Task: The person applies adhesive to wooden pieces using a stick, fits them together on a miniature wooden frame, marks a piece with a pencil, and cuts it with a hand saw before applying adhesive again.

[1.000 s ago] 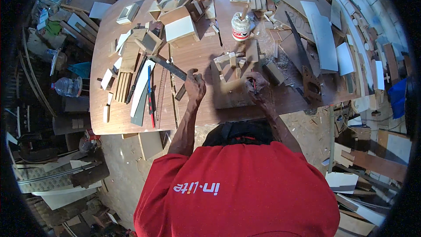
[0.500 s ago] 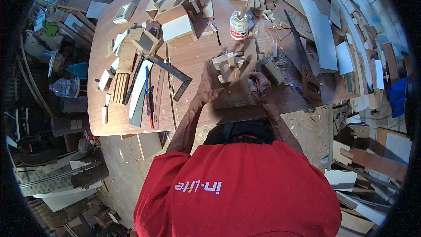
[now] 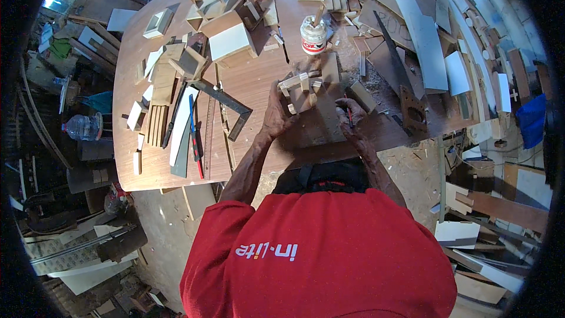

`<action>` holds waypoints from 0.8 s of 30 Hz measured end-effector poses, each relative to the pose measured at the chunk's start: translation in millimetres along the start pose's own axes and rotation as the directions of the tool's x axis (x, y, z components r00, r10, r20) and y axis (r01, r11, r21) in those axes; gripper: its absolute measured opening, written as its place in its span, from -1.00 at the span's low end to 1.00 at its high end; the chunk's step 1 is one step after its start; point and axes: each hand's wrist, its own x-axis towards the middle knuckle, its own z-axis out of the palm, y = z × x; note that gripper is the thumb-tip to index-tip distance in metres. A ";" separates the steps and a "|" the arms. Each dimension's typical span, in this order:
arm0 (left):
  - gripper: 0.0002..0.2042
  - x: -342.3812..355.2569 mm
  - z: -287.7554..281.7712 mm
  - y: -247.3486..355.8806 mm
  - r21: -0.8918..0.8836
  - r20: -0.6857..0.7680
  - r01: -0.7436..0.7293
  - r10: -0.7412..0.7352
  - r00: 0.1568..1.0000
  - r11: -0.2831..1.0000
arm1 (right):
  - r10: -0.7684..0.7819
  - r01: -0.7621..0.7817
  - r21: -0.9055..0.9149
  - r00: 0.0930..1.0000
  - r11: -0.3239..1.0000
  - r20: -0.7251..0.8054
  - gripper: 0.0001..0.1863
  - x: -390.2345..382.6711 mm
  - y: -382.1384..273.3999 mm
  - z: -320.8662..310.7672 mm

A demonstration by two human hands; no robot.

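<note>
Near the front edge of the worktable, my left hand (image 3: 276,115) grips the left side of a small wooden piece (image 3: 303,101). Pale wood blocks (image 3: 301,81) stand along the piece's far edge, and a shorter one sits by my thumb. To the right, my right hand (image 3: 353,119) is closed round a thin red and dark pencil-like stick (image 3: 349,116), apart from the piece. Just beyond that hand lies a wooden block (image 3: 362,95). A tub of white paste (image 3: 313,35) with a stick in it stands farther back.
A handsaw (image 3: 406,82) lies on boards at the right. On the left of the worktable (image 3: 265,65) are a try square (image 3: 226,103), a red and blue pencil-like tool (image 3: 195,135) and wood strips (image 3: 158,123). Small wooden boxes (image 3: 232,41) crowd the back.
My right hand has drawn slightly right, away from the wooden piece, and the stick in it leans differently. My left hand still grips the piece. The whole view has shifted a little.
</note>
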 end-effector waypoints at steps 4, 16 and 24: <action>0.10 -4.5 -3.5 -8.8 0.187 -0.089 -0.093 0.111 0.990 0.978 | -0.050 0.051 -0.011 0.998 0.999 0.028 -0.78 1.7 -4.1 -9.4; -0.08 27.7 -65.8 -28.3 0.435 -0.528 0.100 0.163 0.834 0.895 | -0.002 -0.020 -0.086 0.968 0.996 -0.250 -0.79 -20.5 -2.6 -51.0; -0.20 36.6 -74.2 -55.0 0.391 -0.502 0.127 0.096 0.860 0.912 | 0.120 -0.170 -0.131 0.940 0.977 -0.320 -0.79 -48.1 28.1 -63.4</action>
